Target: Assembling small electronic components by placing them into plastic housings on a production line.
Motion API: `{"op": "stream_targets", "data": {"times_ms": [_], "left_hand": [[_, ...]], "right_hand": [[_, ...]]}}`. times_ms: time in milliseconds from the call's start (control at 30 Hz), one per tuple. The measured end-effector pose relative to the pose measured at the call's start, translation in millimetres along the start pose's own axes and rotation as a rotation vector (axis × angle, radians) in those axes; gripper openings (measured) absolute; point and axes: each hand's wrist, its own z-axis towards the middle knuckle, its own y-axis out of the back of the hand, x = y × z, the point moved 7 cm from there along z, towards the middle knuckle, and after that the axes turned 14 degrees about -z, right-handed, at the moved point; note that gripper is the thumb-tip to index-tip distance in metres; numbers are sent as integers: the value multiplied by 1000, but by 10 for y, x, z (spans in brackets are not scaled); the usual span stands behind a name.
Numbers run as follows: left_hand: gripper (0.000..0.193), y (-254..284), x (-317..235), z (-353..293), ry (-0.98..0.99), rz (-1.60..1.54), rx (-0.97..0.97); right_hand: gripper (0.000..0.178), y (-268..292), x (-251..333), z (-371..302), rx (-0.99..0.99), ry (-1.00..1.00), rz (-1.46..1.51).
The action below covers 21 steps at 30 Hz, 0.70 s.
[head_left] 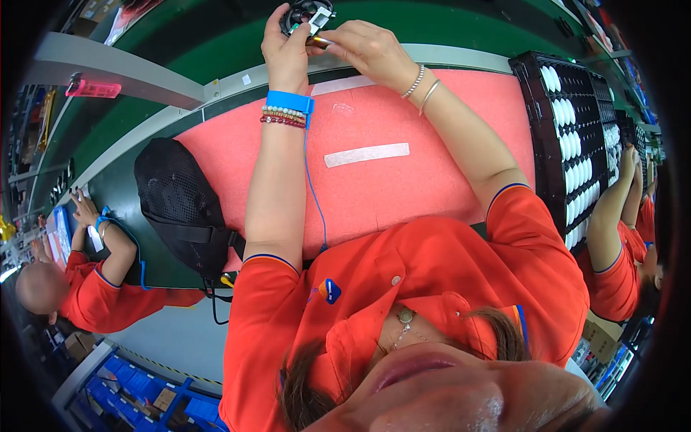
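Observation:
At the top middle, my left hand is closed around a round black part that looks like a small housing with an open ring. A white block-like piece sits on that part, facing my right hand. My right hand pinches a thin, short yellowish piece against the lower edge of the part, close to my left fingertips. Its exact kind is too small to make out. A blue wrist strap with a thin blue cord is on my left wrist.
Under my forearms lies a pink foam mat with a whitish tape strip. A black mesh bag stands on the left. Black racks hold rows of white round pieces on the right. Beyond the mat runs a green belt. Co-workers sit on both sides.

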Motion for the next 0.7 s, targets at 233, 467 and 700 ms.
{"op": "stream_targets", "data": {"times_ms": [233, 467, 700], "left_hand": [[42, 56, 25, 43, 245, 139, 242], [40, -70, -19, -60, 255, 116, 233], [38, -50, -71, -44, 273, 143, 174]], "right_hand": [[29, 140, -7, 42, -114, 80, -26], [26, 103, -74, -22, -106, -57, -21], [30, 53, 29, -13, -66, 81, -187]]}}
